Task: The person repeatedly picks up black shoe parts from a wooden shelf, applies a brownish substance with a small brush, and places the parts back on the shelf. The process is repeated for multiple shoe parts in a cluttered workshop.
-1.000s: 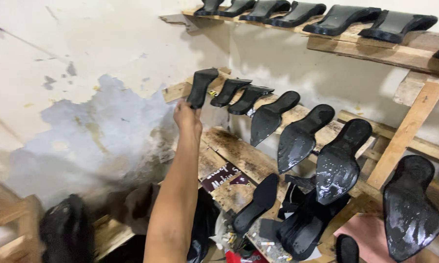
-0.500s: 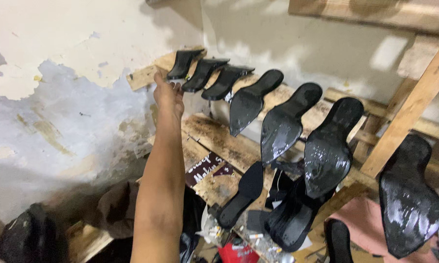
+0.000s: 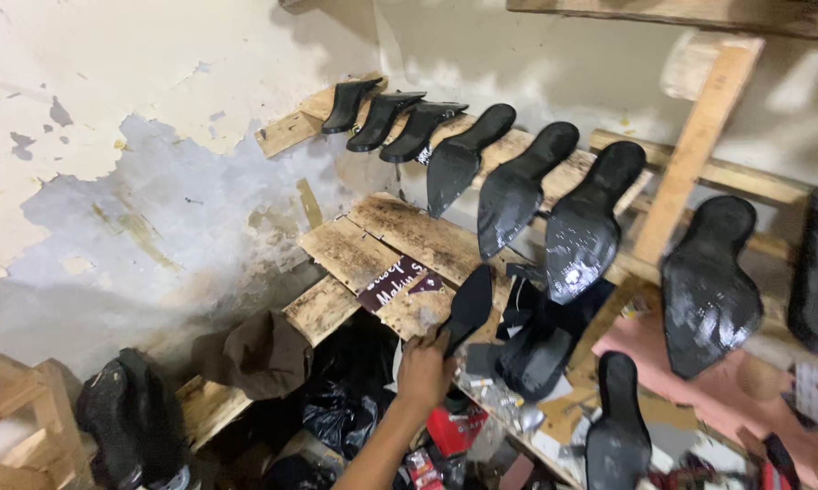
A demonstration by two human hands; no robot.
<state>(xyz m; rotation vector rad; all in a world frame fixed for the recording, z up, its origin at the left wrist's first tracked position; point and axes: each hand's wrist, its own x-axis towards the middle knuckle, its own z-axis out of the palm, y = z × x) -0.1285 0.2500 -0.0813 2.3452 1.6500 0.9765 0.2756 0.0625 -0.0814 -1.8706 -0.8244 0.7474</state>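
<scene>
Fingers of the one hand in view closed on the lower end of a black sole; which hand it was, I could not tell. That sole lay at the lower plank shelf's front edge, its long axis running up-right from the grip.

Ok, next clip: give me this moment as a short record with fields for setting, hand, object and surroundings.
setting: wooden rack against a peeling wall
hand: one hand, side unclear, reaching up from below
object: black shoe sole on the lower shelf, fingers at its lower end
upper shelf: row of black soles leaning side by side
below: brown cloth, black bags
</scene>
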